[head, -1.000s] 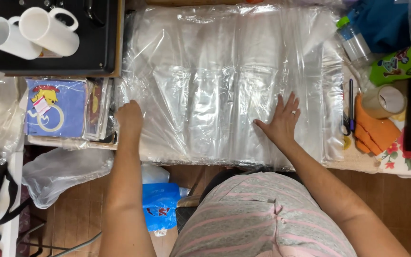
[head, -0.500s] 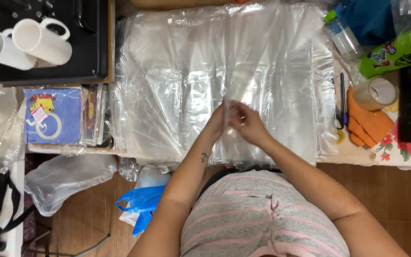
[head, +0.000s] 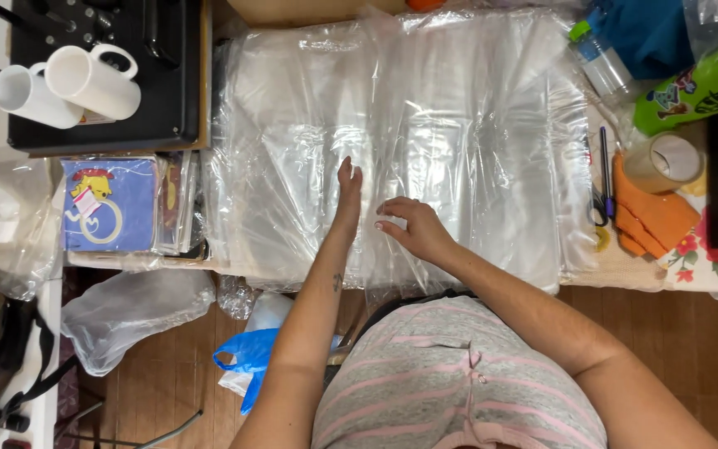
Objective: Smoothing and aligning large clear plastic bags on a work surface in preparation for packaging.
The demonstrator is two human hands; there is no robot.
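Note:
A wide stack of clear plastic sheets (head: 459,108) covers the middle of the table. My left hand (head: 347,193) stands edge-on upon the plastic near its front centre, fingers straight and together, pointing away from me. My right hand (head: 413,226) is just to its right, fingers curled, with the fingertips pinching or pressing the plastic film. The two hands are a few centimetres apart. Neither hand carries any separate object.
Two white mugs (head: 68,83) lie on a black press machine (head: 110,75) at back left. Blue printed cards (head: 110,204) sit beside it. At right are a tape roll (head: 662,162), scissors (head: 602,195), orange cloth (head: 654,216), a green bottle (head: 700,83). Plastic bags (head: 135,312) lie on the floor.
My hands, spread wide on the plastic a second ago, came together at the centre. The left hand has since stretched forward edge-on, and the right has moved slightly apart from it.

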